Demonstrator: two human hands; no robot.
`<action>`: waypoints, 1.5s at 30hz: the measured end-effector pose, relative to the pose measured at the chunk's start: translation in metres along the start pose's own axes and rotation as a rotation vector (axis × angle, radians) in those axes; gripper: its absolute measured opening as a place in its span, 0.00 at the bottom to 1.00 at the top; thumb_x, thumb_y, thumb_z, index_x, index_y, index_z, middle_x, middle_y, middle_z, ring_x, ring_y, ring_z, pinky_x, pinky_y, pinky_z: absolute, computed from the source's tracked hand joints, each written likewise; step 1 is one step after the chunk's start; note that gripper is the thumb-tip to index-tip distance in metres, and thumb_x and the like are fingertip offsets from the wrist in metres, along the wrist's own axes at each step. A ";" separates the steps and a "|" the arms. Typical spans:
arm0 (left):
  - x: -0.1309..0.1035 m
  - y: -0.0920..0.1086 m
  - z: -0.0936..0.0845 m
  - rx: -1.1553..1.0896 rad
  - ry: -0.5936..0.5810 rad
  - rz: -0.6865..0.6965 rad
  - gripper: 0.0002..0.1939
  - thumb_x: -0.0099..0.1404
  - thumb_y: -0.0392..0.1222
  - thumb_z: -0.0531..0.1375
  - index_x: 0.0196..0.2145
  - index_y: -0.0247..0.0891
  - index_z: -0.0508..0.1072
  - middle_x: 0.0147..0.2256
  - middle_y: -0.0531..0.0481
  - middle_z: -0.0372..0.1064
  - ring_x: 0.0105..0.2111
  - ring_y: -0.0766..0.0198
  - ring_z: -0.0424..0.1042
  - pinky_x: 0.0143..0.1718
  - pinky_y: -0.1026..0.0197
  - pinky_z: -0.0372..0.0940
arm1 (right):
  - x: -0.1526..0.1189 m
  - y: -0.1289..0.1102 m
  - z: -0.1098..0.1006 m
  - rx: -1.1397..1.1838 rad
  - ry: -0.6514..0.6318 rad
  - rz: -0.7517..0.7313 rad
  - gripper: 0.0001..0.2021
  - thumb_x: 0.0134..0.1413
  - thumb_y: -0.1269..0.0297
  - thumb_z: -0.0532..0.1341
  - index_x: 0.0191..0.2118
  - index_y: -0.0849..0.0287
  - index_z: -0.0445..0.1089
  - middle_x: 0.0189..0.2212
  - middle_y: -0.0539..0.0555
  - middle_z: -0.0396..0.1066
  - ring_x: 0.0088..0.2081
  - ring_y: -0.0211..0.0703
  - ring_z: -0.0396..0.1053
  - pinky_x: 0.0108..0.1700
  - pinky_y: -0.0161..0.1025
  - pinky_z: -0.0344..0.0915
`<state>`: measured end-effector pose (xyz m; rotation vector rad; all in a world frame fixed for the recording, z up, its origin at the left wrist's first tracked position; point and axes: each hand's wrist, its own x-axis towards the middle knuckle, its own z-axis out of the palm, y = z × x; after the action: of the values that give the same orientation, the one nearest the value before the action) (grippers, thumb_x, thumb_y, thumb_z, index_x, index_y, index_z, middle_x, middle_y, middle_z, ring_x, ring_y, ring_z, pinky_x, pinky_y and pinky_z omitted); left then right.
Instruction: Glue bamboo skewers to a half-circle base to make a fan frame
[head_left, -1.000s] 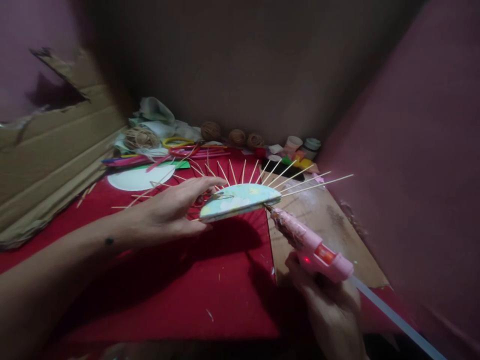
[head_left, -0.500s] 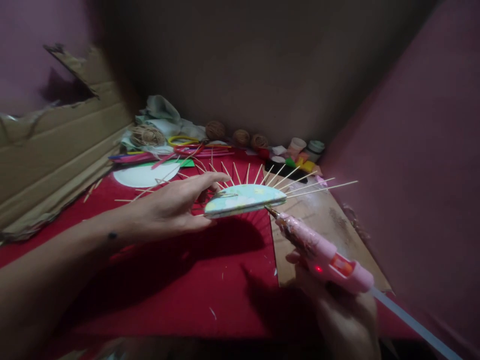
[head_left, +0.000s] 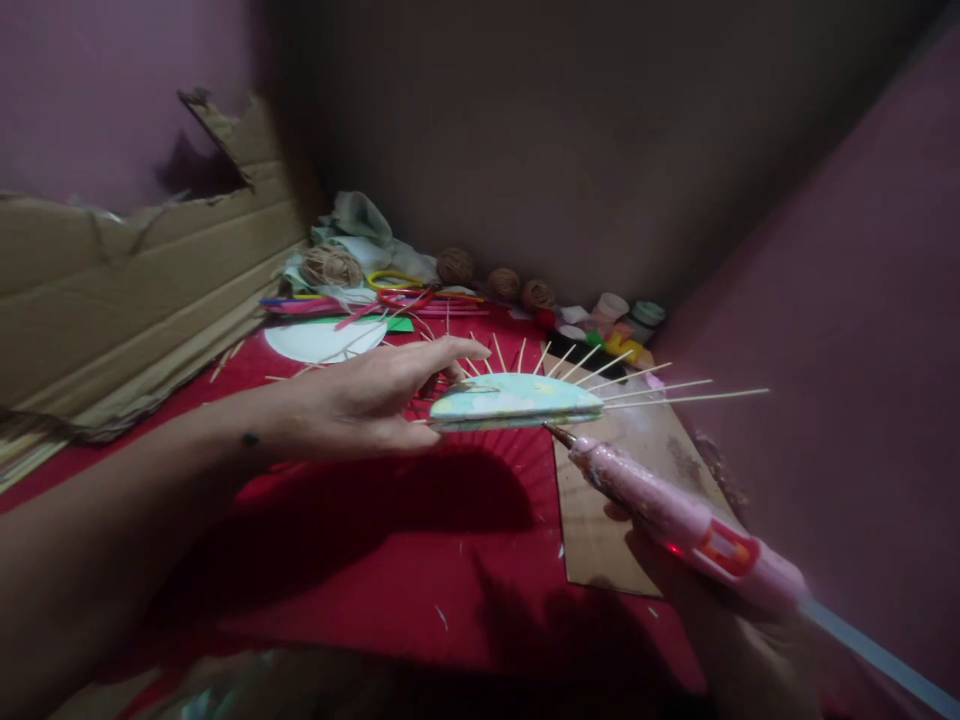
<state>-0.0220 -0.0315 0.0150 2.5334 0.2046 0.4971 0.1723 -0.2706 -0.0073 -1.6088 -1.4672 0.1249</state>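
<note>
My left hand (head_left: 382, 390) grips the left end of a half-round, pale green patterned piece (head_left: 517, 397), thumb below and fingers above. Thin wooden sticks (head_left: 607, 367) fan outward from its curved edge. In my right hand (head_left: 720, 600) is a pink glue gun (head_left: 675, 510), its red light lit and a long glue stick (head_left: 870, 650) trailing from the back. The gun's metal tip is at the straight near edge of the piece, right of its middle; whether it touches I cannot tell. Most right-hand fingers are hidden behind the gun.
A wooden board (head_left: 600, 540) lies on the red table cover (head_left: 360, 590). Behind are a white half-round piece (head_left: 322, 341), scissors (head_left: 405, 297), twine balls (head_left: 502, 284) and small pots (head_left: 645, 318). Torn cardboard (head_left: 150, 270) stands at the left; a pink wall rises right.
The glue gun tip has shifted slightly left along the near edge of the half-round piece. The whole view has swung a little, so the scene sits further right.
</note>
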 end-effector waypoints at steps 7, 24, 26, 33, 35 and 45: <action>0.000 0.007 -0.003 -0.018 -0.093 -0.004 0.33 0.59 0.38 0.59 0.60 0.44 0.53 0.47 0.47 0.66 0.42 0.60 0.68 0.40 0.63 0.64 | 0.000 -0.015 -0.008 -0.042 0.092 -0.078 0.20 0.58 0.69 0.56 0.55 0.51 0.68 0.54 0.53 0.70 0.54 0.57 0.68 0.47 0.50 0.73; 0.002 0.004 0.003 -0.026 -0.056 -0.009 0.33 0.57 0.37 0.59 0.59 0.45 0.57 0.46 0.47 0.68 0.40 0.60 0.69 0.37 0.62 0.65 | 0.000 -0.034 -0.004 0.019 0.100 0.028 0.20 0.62 0.74 0.49 0.54 0.55 0.70 0.54 0.52 0.70 0.58 0.50 0.64 0.61 0.47 0.61; 0.001 0.003 0.004 -0.022 -0.049 -0.005 0.33 0.57 0.37 0.60 0.59 0.46 0.57 0.46 0.48 0.68 0.40 0.60 0.69 0.36 0.63 0.65 | 0.000 -0.034 -0.003 0.044 0.075 0.022 0.21 0.62 0.75 0.49 0.54 0.55 0.70 0.54 0.52 0.70 0.57 0.49 0.66 0.59 0.45 0.63; -0.001 0.003 0.004 0.034 -0.061 -0.005 0.33 0.59 0.39 0.60 0.60 0.46 0.54 0.49 0.47 0.66 0.43 0.58 0.68 0.41 0.62 0.63 | -0.001 -0.026 0.004 0.035 0.044 -0.002 0.18 0.61 0.70 0.53 0.54 0.54 0.69 0.56 0.54 0.68 0.59 0.52 0.63 0.61 0.49 0.61; 0.000 0.001 0.005 0.045 -0.058 -0.004 0.34 0.59 0.39 0.60 0.60 0.47 0.53 0.49 0.47 0.65 0.43 0.58 0.68 0.41 0.62 0.63 | -0.001 -0.025 0.002 0.020 0.011 -0.008 0.19 0.61 0.71 0.54 0.55 0.53 0.69 0.56 0.53 0.67 0.59 0.53 0.62 0.62 0.50 0.59; -0.001 0.005 0.005 0.023 -0.054 0.011 0.33 0.59 0.38 0.60 0.60 0.46 0.55 0.49 0.47 0.66 0.44 0.58 0.68 0.42 0.61 0.64 | -0.006 -0.021 -0.017 -0.026 -0.023 0.032 0.22 0.59 0.74 0.55 0.58 0.52 0.66 0.58 0.52 0.65 0.60 0.56 0.60 0.62 0.58 0.56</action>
<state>-0.0205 -0.0379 0.0137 2.5679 0.1773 0.4317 0.1662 -0.2878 0.0136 -1.6577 -1.4662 0.1431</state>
